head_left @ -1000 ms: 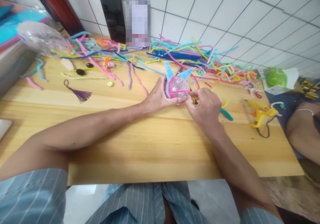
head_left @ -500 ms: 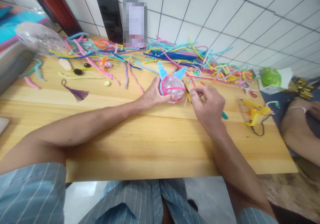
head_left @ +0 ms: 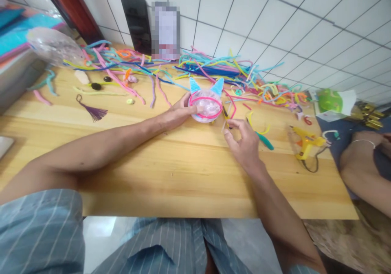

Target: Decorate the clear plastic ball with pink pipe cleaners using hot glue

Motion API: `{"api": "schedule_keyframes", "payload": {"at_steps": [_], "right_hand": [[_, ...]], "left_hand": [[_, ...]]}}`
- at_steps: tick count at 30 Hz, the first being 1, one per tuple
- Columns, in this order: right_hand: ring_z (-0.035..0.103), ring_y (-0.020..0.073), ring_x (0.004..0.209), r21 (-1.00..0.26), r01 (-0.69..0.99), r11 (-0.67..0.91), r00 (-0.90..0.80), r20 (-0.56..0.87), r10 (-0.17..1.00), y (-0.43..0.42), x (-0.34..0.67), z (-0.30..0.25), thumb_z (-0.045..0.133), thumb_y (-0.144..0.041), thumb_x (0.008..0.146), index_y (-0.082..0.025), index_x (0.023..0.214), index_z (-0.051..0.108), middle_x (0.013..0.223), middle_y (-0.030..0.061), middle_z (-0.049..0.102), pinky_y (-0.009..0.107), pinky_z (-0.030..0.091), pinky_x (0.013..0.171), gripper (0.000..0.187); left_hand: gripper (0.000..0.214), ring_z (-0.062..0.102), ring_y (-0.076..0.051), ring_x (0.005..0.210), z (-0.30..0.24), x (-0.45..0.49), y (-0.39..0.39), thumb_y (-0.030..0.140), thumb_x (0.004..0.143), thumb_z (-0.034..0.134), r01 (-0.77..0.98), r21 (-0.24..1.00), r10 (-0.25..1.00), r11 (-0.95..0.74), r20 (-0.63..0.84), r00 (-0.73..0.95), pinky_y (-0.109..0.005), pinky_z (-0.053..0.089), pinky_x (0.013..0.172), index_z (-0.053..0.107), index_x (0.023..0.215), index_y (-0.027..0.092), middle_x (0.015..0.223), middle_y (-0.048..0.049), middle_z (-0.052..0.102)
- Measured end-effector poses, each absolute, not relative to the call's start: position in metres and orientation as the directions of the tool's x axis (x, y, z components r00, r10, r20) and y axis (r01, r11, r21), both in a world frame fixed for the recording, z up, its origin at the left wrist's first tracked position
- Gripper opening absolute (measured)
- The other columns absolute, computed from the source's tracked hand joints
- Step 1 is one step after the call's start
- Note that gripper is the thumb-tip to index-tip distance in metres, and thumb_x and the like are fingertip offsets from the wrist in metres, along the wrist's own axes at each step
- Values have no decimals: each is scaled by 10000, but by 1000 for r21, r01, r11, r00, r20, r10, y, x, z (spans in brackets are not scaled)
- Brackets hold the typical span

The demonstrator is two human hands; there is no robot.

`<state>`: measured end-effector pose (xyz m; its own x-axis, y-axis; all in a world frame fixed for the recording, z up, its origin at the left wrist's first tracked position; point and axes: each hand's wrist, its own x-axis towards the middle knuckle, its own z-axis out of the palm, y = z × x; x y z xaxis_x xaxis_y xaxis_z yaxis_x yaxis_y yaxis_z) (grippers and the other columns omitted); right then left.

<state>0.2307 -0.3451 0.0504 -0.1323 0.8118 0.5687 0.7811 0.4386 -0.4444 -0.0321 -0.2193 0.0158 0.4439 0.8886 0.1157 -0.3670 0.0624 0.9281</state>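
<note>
My left hand [head_left: 180, 113] is closed round a rounded, clear-looking piece [head_left: 207, 106], its thumb lying across the front. A pink pipe cleaner [head_left: 205, 98] loops around the face of this piece, and two blue pointed ears [head_left: 217, 87] stand up from its top. To its right, my right hand [head_left: 244, 141] is held low over the table with thumb and forefinger apart and nothing visible between them. Close to those fingertips lies a thin yellow-and-black stick [head_left: 225, 113]. A teal handle-like thing [head_left: 265, 141] is partly hidden behind my right hand.
Loose pipe cleaners [head_left: 210, 69] lie in heaps along the tiled wall. A yellow glue gun [head_left: 307, 143] rests at the right, near another person's arm [head_left: 360, 160]. A purple tassel [head_left: 91, 111] and a clear plastic bag [head_left: 55, 46] are at the left. A black phone [head_left: 136, 21] leans on the wall.
My right hand has let go of the pink pipe cleaner, and its fingers have parted. The eared piece has turned so its pink loop faces me more fully, and has shifted slightly left.
</note>
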Motion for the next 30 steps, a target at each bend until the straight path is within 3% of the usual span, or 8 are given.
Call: {"api": "schedule_keyframes", "payload": {"at_steps": [5,11,18,23,30], "right_hand": [[802,370,1309,-457,789,412,-169,482,859,-347,229,44,677,-386,1073,-262,1458,741,1385,158,861,605,637,1170,410],[757,395,1433,-491,778,392,-186,415,890,-344,231,37,693,-436,1063,-251,1640,633,1540,191,806,648,606,1235,609],[761,411,1410,-502,773,388,-207,379,902,-342,233,35,718,-466,1052,-240,1664,616,1533,204,804,661,605,1212,661],[721,425,1484,-477,771,422,-246,389,888,-338,235,31,733,-487,1037,-240,1711,585,1628,214,755,687,576,1252,733],[684,448,1555,-485,773,409,-270,331,904,-330,235,25,769,-472,1010,-243,1705,597,1688,227,715,737,549,1286,752]], "left_hand": [[984,703,-401,1504,18,-35,-220,598,629,1128,-284,959,864,23,124,488,-548,578,1284,640,1409,248,1512,-126,755],[1076,692,-422,1527,21,-37,-221,648,614,1130,-160,984,824,-79,155,545,-564,606,1267,608,1460,236,1581,-171,718],[1172,659,-444,1583,23,-38,-216,665,589,1134,-135,978,759,-160,209,616,-581,583,1305,580,1528,234,1635,-195,687],[1183,588,-445,1669,22,-43,-208,585,666,1110,-118,963,726,-241,260,637,-597,523,1372,501,1618,232,1747,-223,599],[1220,595,-450,1655,24,-49,-203,621,632,1110,-13,941,722,-339,269,637,-592,494,1398,528,1615,192,1710,-253,610]]}}
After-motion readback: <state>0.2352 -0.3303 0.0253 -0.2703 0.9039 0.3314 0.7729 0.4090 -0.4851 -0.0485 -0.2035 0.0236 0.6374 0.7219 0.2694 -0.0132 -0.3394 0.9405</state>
